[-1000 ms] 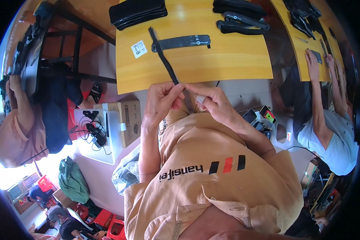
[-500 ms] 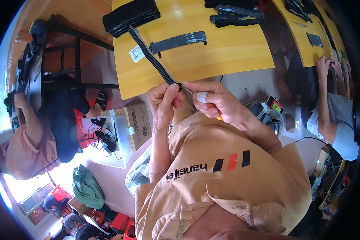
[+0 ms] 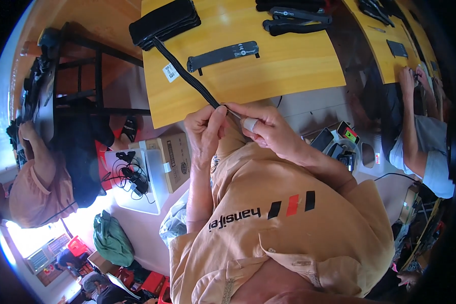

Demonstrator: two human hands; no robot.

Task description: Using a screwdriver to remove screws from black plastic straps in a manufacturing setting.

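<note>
My left hand (image 3: 206,129) is closed with thumb and fingers pinching the near end of a long black ribbed strap (image 3: 187,76). From there the strap runs up over the table edge to a stack of folded black fabric pieces (image 3: 165,24). My right hand (image 3: 271,129) is closed beside it, fingertips meeting the same strap end. A thin metal tool (image 3: 234,113) shows between its fingers; its handle is hidden now but looked orange earlier. A pale band (image 3: 251,124) wraps one finger of this hand.
A flat dark grey strap (image 3: 223,55) and a white label (image 3: 171,72) lie on the yellow table (image 3: 268,76). More black straps (image 3: 296,23) rest at its far right. A clear bin of cables (image 3: 137,177) and a cardboard box (image 3: 175,159) stand left. Co-workers sit both sides.
The strap's twist has turned, so its black ribbed face shows along more of its length. My right hand has rolled slightly, hiding the orange handle. The view has shifted a little.
</note>
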